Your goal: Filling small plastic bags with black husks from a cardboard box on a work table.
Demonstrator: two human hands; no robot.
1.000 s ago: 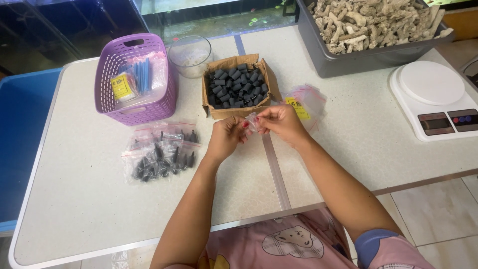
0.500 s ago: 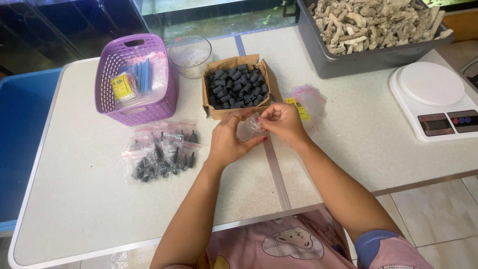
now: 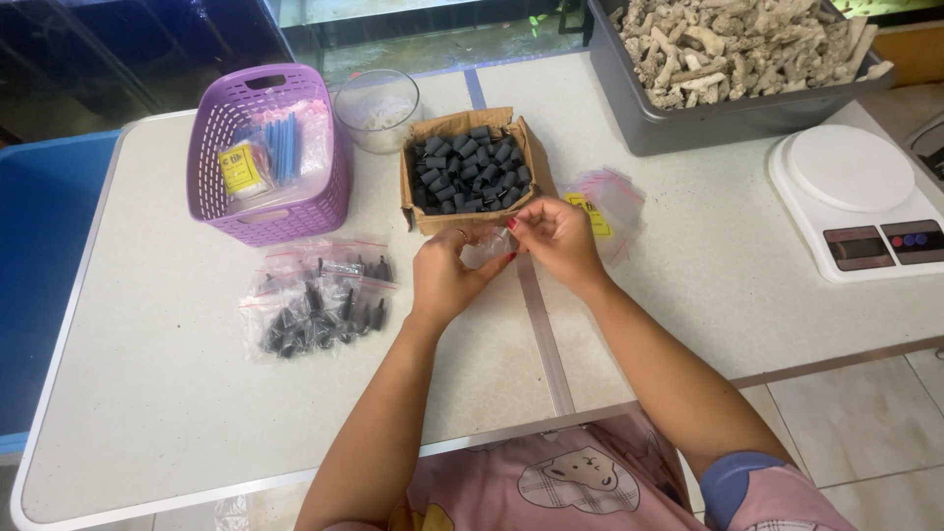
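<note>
Clear small bag (image 3: 489, 246) pinched between both hands (image 3: 501, 258), beside cardboard box (image 3: 425, 212), purple basket (image 3: 221, 211).

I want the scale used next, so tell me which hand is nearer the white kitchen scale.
Right. The right hand is on the scale's side of the small clear bag; the left hand is farther off, beyond the bag.

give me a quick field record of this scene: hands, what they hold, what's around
left hand: pinches one side of a small clear bag
right hand: pinches the bag's other side
bag contents: cannot tell
behind hands: cardboard box of dark cylinders
left of hands: filled clear bags of dark pieces
far left: purple basket
by basket: clear bowl
right: white scale
far right back: grey bin of pale rubble
surface: white table
</note>
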